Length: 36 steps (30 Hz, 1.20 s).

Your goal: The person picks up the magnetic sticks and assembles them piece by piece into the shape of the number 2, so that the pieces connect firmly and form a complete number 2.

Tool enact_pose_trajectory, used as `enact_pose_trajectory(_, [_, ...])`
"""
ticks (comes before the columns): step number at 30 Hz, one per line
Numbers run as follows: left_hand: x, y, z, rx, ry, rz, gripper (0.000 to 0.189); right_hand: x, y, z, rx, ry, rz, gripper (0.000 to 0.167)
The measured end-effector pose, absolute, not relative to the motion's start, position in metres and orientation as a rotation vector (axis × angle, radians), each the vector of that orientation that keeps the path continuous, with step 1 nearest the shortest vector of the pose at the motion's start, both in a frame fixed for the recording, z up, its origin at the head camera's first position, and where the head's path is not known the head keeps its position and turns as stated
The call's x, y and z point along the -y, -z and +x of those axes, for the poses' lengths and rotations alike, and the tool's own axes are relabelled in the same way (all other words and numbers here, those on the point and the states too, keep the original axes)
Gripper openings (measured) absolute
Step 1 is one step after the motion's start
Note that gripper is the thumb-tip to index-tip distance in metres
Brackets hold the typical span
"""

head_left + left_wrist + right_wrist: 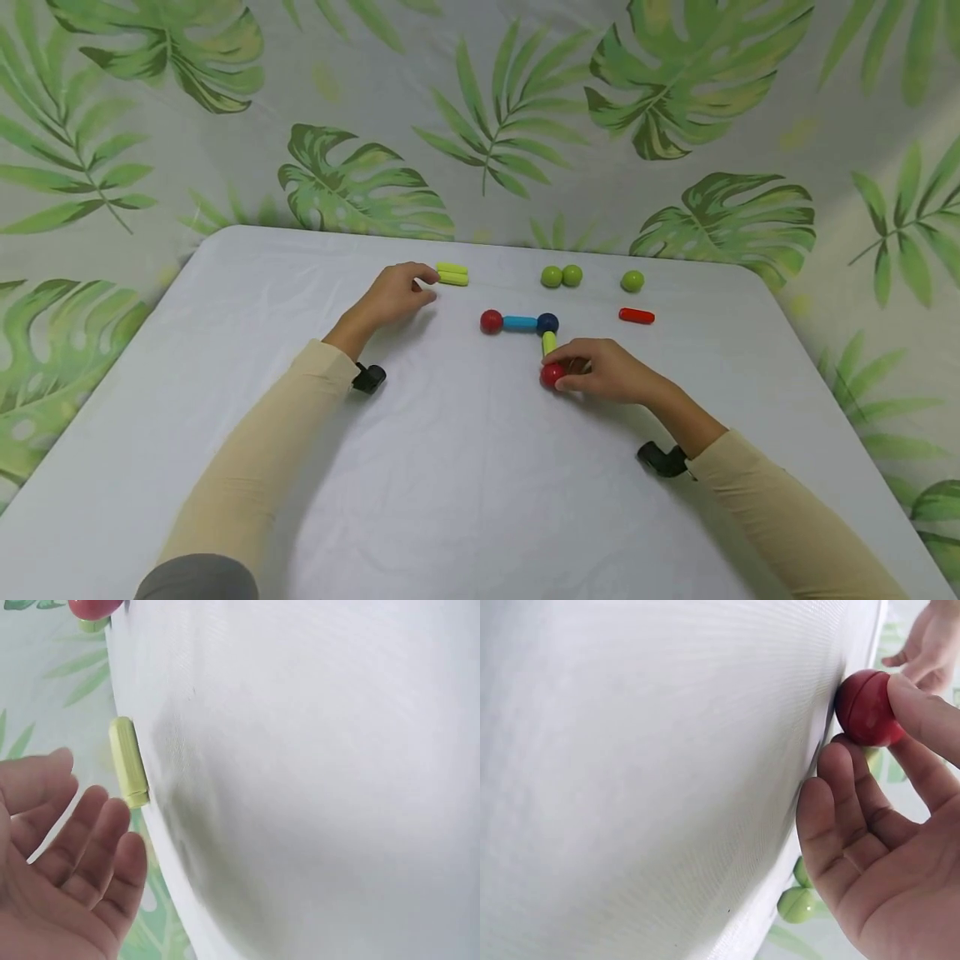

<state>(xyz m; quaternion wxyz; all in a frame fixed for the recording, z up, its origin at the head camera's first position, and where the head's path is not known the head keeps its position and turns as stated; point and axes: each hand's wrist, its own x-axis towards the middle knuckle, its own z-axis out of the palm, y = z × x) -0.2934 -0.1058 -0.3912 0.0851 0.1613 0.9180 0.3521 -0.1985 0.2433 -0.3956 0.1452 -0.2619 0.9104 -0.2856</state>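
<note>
My right hand (606,371) pinches a red ball (552,375) between thumb and fingers; the right wrist view shows the ball (870,709) up close. That ball sits at the lower end of a yellow-green rod (550,342), which leads up to a dark blue ball (548,323). From the blue ball a light blue rod (520,323) runs left to another red ball (491,322). Further left, my left hand (396,293) is relaxed and holds nothing, fingertips close by two yellow-green rods (453,275) lying side by side.
Toward the back of the white table (450,483) lie a pair of green balls (552,277) and a single green ball (632,281). A red rod (637,316) lies at the right. Behind the table hangs a leaf-print cloth (495,117).
</note>
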Motion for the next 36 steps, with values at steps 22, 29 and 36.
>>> enact_pose_trajectory(22, [0.08,0.399,-0.329,-2.823,-0.857,0.324,0.038,-0.241,0.397,-0.201,-2.613,0.827,-0.747,0.038])
enact_pose_trajectory(29, [0.076,0.403,-0.332,-2.864,-0.801,0.369,0.028,-0.239,0.396,-0.201,-2.612,0.823,-0.746,0.038])
enact_pose_trajectory(36, [0.068,0.404,-0.334,-2.854,-0.728,0.473,0.032,-0.238,0.394,-0.2,-2.601,0.818,-0.742,0.038])
